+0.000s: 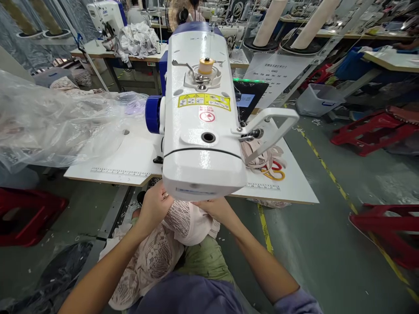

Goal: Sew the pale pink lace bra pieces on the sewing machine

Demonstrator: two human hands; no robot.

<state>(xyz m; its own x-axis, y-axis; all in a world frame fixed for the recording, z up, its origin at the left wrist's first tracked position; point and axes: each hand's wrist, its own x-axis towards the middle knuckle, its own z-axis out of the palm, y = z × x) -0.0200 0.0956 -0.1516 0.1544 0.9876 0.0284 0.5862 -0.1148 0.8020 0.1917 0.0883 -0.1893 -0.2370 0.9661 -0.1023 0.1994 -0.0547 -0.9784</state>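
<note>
A white sewing machine (203, 170) with a blue handwheel stands in front of me, its head hiding the needle area. Pale pink lace fabric (178, 220) hangs from the near end of the machine over my lap. My left hand (156, 204) is closed on the lace at the left of the machine head, fingers pinched together. My right hand (214, 207) grips the smoother pink part on the right, its fingertips partly hidden under the head. More of the lace (147, 261) drapes down over my left leg.
Clear plastic sheeting (59, 122) covers the table's left side. Pink straps (262, 152) and scissors with red and orange handles (275, 172) lie at the right. Thread cones (270, 24) stand behind. Red stools (389, 231) and a grey bin (319, 100) are on the floor.
</note>
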